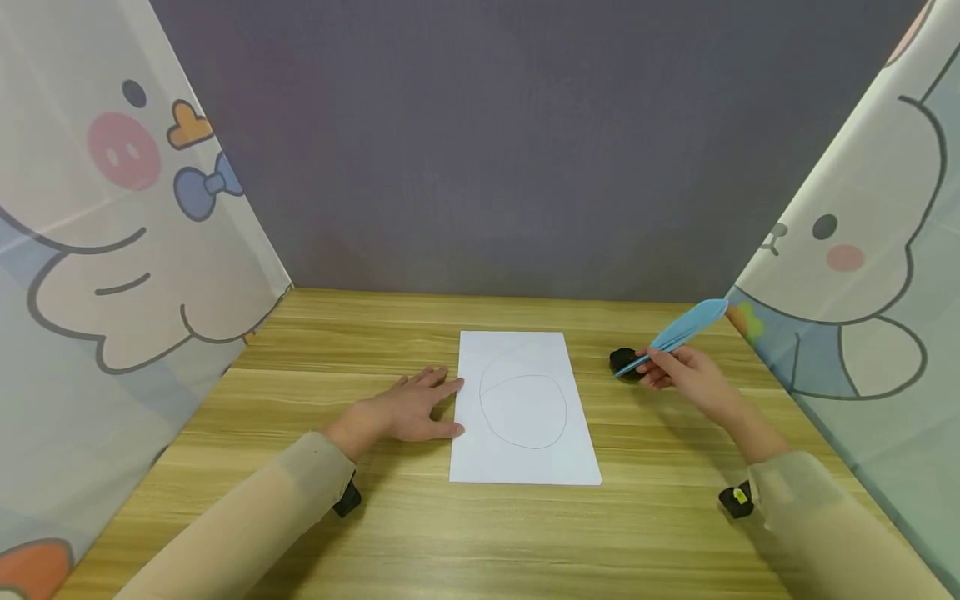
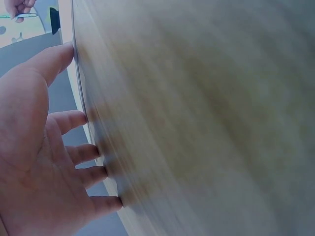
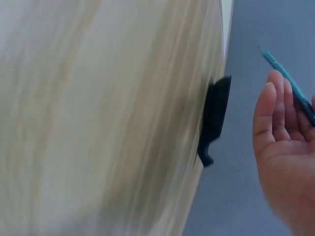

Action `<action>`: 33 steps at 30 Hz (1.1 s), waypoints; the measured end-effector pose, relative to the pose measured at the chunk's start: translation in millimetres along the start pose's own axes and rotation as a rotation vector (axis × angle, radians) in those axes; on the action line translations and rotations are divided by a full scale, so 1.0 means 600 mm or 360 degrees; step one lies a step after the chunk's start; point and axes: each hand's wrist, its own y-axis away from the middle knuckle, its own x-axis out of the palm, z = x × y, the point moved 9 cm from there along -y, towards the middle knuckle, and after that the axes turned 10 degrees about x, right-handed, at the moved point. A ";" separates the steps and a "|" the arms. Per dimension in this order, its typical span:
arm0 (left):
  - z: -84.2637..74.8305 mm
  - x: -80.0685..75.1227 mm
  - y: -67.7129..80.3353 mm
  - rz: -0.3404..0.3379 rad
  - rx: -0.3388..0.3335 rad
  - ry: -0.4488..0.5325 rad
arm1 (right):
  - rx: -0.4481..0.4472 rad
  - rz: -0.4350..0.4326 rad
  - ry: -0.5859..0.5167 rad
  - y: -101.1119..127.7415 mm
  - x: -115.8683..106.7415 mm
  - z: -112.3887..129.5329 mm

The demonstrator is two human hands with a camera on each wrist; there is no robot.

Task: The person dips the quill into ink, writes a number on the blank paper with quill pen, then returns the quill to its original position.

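Right hand (image 1: 686,375) pinches feather pen (image 1: 675,335).

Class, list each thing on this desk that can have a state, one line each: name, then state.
Sheet of paper: flat on the table, two curved outlines drawn on it.
Feather pen: lifted and tilted, tip by the ink holder.
Ink holder: standing on the table, right of the paper.
Left hand: flat, fingers at the paper's left edge.
Right hand: pinching the pen.
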 end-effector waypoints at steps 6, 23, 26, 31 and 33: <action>0.000 -0.001 0.000 0.0001 0.0001 -0.0004 | -0.0043 -0.0128 0.0071 0.006 -0.040 -0.005; 0.001 0.000 -0.002 0.0010 0.0001 -0.0013 | -0.0301 -0.0122 0.0181 0.022 -0.080 -0.005; 0.001 -0.001 -0.002 0.0011 0.0001 -0.0018 | -0.0255 -0.0127 0.0186 0.022 -0.088 -0.013; 0.001 -0.001 -0.002 0.0015 0.0001 -0.0026 | -0.0211 -0.0167 0.0169 0.025 -0.094 -0.015; 0.001 0.000 -0.001 0.0018 0.0001 -0.0024 | -0.0202 -0.0179 0.0152 0.026 -0.095 -0.014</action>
